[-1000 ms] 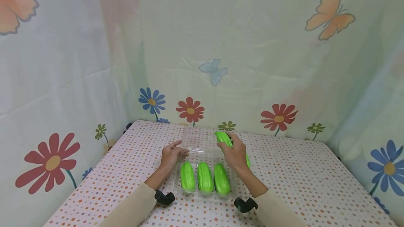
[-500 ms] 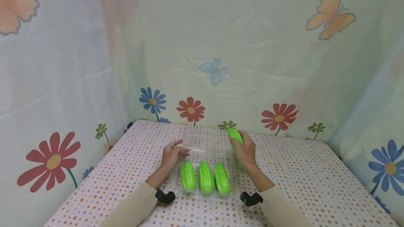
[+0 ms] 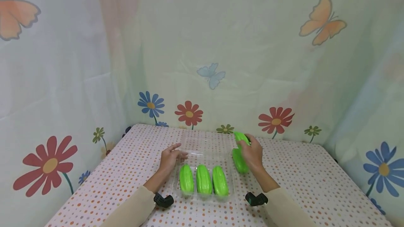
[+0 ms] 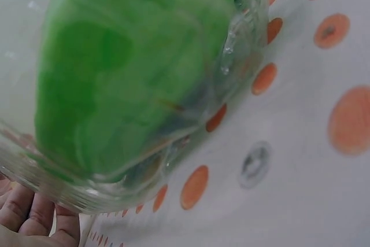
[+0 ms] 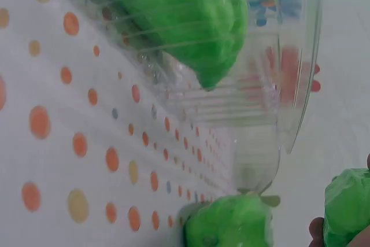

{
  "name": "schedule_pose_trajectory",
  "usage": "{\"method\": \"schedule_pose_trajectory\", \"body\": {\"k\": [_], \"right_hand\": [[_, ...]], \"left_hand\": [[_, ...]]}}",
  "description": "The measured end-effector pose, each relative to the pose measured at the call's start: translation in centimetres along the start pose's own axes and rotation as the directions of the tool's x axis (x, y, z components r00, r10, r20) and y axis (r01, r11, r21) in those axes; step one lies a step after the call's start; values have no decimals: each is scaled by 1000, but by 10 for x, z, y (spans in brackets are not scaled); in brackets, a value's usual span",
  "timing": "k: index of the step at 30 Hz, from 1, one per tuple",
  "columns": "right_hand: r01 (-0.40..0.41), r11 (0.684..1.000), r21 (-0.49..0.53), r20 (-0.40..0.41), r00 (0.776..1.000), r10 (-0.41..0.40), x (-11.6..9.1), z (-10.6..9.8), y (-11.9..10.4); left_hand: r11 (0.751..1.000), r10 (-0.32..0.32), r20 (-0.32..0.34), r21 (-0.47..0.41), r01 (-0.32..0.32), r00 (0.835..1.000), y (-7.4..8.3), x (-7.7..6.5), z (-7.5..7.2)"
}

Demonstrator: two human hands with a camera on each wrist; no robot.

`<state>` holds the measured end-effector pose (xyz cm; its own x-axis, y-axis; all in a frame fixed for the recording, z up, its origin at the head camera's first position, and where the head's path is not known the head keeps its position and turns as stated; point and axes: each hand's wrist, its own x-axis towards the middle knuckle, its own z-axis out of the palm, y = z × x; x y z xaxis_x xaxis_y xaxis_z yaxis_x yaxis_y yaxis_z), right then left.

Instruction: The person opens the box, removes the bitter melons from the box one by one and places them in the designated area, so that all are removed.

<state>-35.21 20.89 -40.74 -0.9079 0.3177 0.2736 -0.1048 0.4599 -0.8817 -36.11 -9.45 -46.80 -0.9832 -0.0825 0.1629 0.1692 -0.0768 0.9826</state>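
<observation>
On the table (image 3: 293, 174), under a dotted cloth, a clear plastic clamshell container (image 3: 208, 160) was set between the left and right edges, its lid (image 3: 205, 143) laid back toward the far edge. Three ridged green gourds (image 3: 203, 180) were lined up side by side inside, their ends pointed toward the near and far edges. By the right hand (image 3: 253, 153), a further gourd (image 3: 240, 136) was gripped between thumb and curled fingers, raised above the table near the lid's right edge. A loose gourd (image 3: 240, 162) was left on the cloth just beside the container's right edge, apart from the raised one in the right wrist view. The left hand (image 3: 168, 158) was placed at the container's left edge near the lid fold, with its index finger extended and the others relaxed against the rim. The table was backed by a curtain (image 3: 167, 41) printed with flowers and butterflies.
</observation>
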Motion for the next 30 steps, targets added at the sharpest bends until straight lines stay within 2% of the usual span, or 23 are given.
{"method": "schedule_pose_trajectory", "body": {"k": [7, 16, 20, 30], "right_hand": [[-34, 999, 13, -5, 999, 34, 10, -6, 14], [-99, 994, 44, 6, 995, 99, 12, -11, 32], [-112, 993, 21, 16, 994, 112, 12, -13, 37], [-189, 978, -94, 35, 981, 193, 9, -12, 48]], "left_hand": [[1000, 18, -14, 0, -18, 1000, 0, 0, 1], [1000, -21, -1, 1, 21, 1000, 0, 2, -1], [1000, -21, 13, 4, 21, 1000, -1, 3, -2], [1000, 1, -10, 2, 0, 1000, -2, -1, -1]]}}
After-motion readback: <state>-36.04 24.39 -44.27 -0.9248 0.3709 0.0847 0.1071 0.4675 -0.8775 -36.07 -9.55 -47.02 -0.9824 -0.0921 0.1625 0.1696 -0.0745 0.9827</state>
